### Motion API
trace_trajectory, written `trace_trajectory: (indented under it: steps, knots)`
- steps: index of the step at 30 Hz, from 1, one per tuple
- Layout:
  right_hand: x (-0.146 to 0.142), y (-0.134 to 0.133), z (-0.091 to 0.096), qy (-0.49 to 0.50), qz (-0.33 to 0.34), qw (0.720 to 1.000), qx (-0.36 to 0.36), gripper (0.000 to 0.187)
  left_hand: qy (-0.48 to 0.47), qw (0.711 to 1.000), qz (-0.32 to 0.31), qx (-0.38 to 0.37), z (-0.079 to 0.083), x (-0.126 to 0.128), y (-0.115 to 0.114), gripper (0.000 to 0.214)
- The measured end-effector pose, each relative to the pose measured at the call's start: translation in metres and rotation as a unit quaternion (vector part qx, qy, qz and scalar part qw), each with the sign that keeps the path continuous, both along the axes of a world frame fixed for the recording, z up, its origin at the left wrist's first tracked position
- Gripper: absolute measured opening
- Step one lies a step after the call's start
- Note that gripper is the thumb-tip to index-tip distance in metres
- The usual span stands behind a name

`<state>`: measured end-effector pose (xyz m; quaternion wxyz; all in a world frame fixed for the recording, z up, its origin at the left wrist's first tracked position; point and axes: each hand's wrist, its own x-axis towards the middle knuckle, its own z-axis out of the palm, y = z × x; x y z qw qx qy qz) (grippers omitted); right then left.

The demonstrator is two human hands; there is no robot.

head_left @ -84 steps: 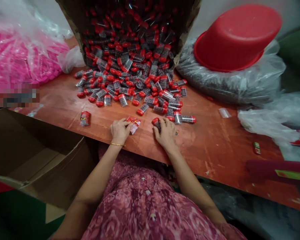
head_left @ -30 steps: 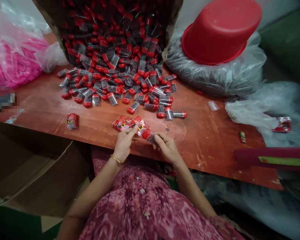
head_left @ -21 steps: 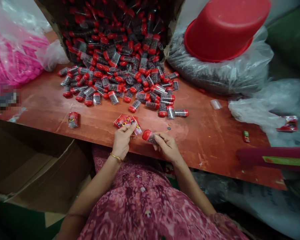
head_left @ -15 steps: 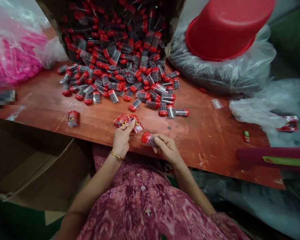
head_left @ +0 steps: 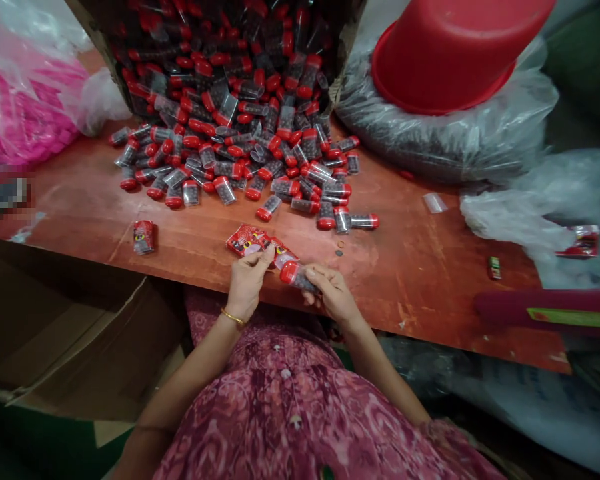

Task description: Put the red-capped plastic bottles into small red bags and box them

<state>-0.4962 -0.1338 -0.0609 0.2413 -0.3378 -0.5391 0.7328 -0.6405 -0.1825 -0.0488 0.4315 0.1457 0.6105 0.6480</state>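
Item one: my right hand [head_left: 336, 297], fingers pinched round a small clear tube with a red cap [head_left: 295, 275], held just above the near edge of the worktop [head_left: 430, 280], cap end pointing left.

Item two: my left hand [head_left: 246, 283], thumb and forefinger closed on the near end of a strip of red printed sleeves [head_left: 253, 241]. The rest of the strip lies flat on the worktop; its near end meets the tube's cap between my two hands. A gold bangle [head_left: 232, 317] sits on the left wrist.

Item three: one wrapped tube [head_left: 143, 237], lying alone to the left, well apart from both hands.

Item four: a heap of red-capped tubes [head_left: 240, 160], spilling toward me from a tipped cardboard box [head_left: 93, 30] at the far side.

Item five: a bag of pink pieces [head_left: 25, 113], far left.

Item six: a red plastic basin [head_left: 455, 53], upturned on a clear bag of dark contents [head_left: 445, 143], far right.

Item seven: crumpled clear plastic [head_left: 545, 213], right edge, with a red wrapper [head_left: 580, 241] on it.

Item eight: an open brown carton [head_left: 65, 327] below the worktop's near-left edge, beside my knee.
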Motion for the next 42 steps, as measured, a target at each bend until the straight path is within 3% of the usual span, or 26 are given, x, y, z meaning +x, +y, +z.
trace_trajectory:
  steps: [4, 11, 18, 22, 27, 31, 35, 38, 42]
  knots:
    - [0.0, 0.003, -0.003, -0.008, -0.017, 1.0, -0.003, 0.039, 0.043, 0.999, -0.015, 0.016, -0.005, 0.001, -0.003, 0.035]
    - [-0.005, 0.002, 0.001, -0.025, -0.016, 0.999, 0.035, 0.041, -0.005, 0.999, -0.015, 0.038, -0.003, 0.01, 0.0, 0.03]
    - [-0.023, -0.011, -0.005, -0.022, -0.147, 0.985, 0.092, 0.041, -0.14, 0.986, 0.08, 0.03, 0.001, 0.025, 0.005, 0.045]
    - [-0.028, -0.01, -0.006, -0.036, -0.117, 0.989, 0.088, 0.04, -0.175, 0.983, 0.038, 0.048, 0.002, 0.023, 0.006, 0.042]
    - [-0.042, -0.012, -0.007, 0.004, -0.164, 0.984, 0.07, 0.041, -0.16, 0.985, -0.004, 0.07, 0.006, 0.016, 0.01, 0.03]
    - [-0.046, -0.012, -0.012, 0.037, -0.124, 0.992, 0.006, 0.043, -0.174, 0.981, -0.042, 0.068, 0.005, 0.008, 0.008, 0.025]
    - [-0.041, -0.012, -0.01, 0.007, -0.063, 0.996, 0.059, 0.04, -0.168, 0.983, -0.033, 0.064, 0.002, 0.006, 0.004, 0.025]
    - [-0.039, -0.015, -0.007, 0.002, -0.076, 0.992, 0.097, 0.039, -0.165, 0.983, -0.019, 0.079, 0.0, 0.008, 0.003, 0.029]
    - [-0.042, -0.019, -0.006, 0.013, -0.079, 0.995, 0.066, 0.039, -0.129, 0.988, -0.053, 0.061, -0.004, 0.011, 0.002, 0.032]
